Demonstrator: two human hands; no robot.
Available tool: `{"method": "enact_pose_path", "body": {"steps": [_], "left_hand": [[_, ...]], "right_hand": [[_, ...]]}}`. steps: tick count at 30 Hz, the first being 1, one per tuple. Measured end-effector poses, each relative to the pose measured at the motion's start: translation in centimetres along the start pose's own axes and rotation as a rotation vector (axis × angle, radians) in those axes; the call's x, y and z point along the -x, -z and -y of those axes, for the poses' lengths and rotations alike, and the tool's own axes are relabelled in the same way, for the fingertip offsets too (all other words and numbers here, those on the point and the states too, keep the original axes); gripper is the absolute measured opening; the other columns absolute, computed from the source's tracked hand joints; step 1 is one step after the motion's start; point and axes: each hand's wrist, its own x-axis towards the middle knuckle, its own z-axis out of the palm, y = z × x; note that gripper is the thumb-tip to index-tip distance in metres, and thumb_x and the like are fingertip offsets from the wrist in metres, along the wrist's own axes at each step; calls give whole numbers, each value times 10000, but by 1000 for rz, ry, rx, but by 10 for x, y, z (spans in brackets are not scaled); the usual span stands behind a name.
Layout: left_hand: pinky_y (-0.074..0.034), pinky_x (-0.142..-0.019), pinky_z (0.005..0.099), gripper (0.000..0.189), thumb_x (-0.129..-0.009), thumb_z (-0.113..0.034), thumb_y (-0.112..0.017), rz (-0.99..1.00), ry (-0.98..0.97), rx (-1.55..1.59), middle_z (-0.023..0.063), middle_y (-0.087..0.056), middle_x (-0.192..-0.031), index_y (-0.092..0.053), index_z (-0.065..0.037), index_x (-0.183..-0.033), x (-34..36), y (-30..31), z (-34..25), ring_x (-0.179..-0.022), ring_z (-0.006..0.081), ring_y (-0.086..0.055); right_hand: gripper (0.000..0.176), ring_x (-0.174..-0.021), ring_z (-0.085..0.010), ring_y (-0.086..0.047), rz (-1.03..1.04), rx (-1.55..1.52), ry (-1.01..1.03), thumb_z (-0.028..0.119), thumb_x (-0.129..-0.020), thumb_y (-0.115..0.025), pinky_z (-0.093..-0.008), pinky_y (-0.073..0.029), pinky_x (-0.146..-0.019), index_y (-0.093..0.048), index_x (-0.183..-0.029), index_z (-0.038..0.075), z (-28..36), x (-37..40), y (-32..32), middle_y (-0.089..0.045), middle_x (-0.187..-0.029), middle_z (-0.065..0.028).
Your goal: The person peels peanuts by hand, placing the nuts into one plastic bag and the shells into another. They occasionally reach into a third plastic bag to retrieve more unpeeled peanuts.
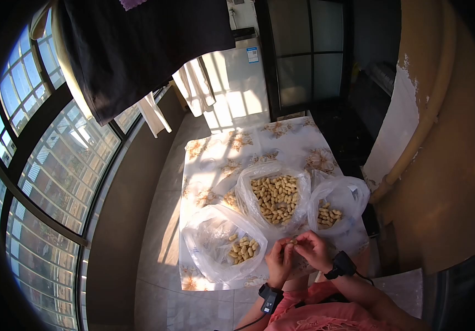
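Note:
My left hand point(279, 261) and my right hand point(313, 251) meet at the table's near edge, fingertips pinched together. Between them is a small tan peanut point(294, 241), mostly covered by the fingers. Just beyond my hands, a clear plastic bag point(243, 190) lies open with a large heap of unshelled peanuts point(275, 198). To the left, another open bag point(201, 237) holds a smaller pile of peanuts point(243, 250). A third bag point(359, 193), on the right, has a few peanuts point(328, 215) at its bottom.
A flowered cloth covers the table point(215, 154). Dark clothing point(143, 49) hangs at upper left, before a barred window point(66, 171). A white fridge point(237, 83) and a dark-framed glass door point(309, 55) stand behind. A pipe point(433, 105) runs along the right wall.

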Motion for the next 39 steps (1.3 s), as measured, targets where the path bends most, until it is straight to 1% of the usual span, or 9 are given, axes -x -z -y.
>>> {"method": "enact_pose_path", "body": {"steps": [7,12,15,24,31,33,34,36,39], "left_hand": [[-544,-696,303,138,-960,-106,-619,8,-18,-26,114,-729,-887,-656,-27,-1066,0,1,-2,-792,197,-715],[-520,-648,287,140,-957,-116,-633,-2,3,22,83,-696,-796,-652,-30,-1065,0,0,3,-696,147,-661],[-511,-633,284,151,-950,-111,-640,10,-5,-1,81,-676,-762,-653,-33,-1079,-1,1,-2,-664,146,-641],[-542,-674,314,183,-959,-106,-614,15,-49,-79,130,-714,-880,-662,-46,-1125,0,1,-3,-751,198,-699],[-540,-669,306,152,-967,-118,-611,11,-35,-38,120,-714,-880,-661,-35,-1084,0,0,-4,-740,188,-695],[-504,-613,251,124,-981,-89,-596,-1,-70,-37,51,-679,-812,-628,-8,-1068,0,-1,-2,-660,97,-614],[-504,-613,251,124,-981,-89,-596,-1,-70,-37,51,-679,-812,-628,-8,-1068,0,0,-2,-660,97,-614],[-536,-658,302,116,-959,-114,-630,-2,-20,-56,108,-710,-848,-632,-24,-1032,-1,1,-3,-722,182,-690],[-533,-653,307,116,-955,-119,-640,-9,-31,-6,103,-705,-830,-622,-23,-1018,-1,-1,-1,-712,184,-684]], "right_hand": [[189,-939,-106,-613,6,40,4,52,-912,-676,-263,-498,-832,-593,-1075,7,5,-1,-1,-639,-1007,-44],[175,-932,-101,-619,11,-4,-38,62,-940,-643,-260,-504,-824,-597,-1096,-3,7,0,-2,-648,-1017,-51],[175,-915,-97,-624,32,7,-32,67,-950,-632,-256,-510,-803,-596,-1103,-9,9,-1,-1,-650,-1012,-52],[163,-863,-88,-627,59,26,-53,90,-965,-620,-250,-516,-762,-605,-1087,-16,13,0,-2,-651,-963,-46],[166,-840,-83,-629,55,8,-48,103,-975,-610,-243,-515,-740,-604,-1088,-19,11,0,-1,-651,-940,-38],[181,-850,-83,-632,46,-8,-64,117,-976,-614,-245,-516,-746,-601,-1094,-20,12,0,-1,-654,-941,-44],[181,-850,-83,-632,46,-8,-64,117,-976,-614,-245,-516,-746,-601,-1094,-20,12,0,-1,-654,-941,-44],[179,-936,-78,-606,81,-1,-120,96,-971,-610,-244,-502,-834,-587,-1120,0,13,1,1,-632,-1027,-32],[207,-946,-108,-628,54,-16,-21,93,-949,-648,-264,-516,-833,-594,-1119,-12,11,-1,-3,-648,-1020,-63]]}}
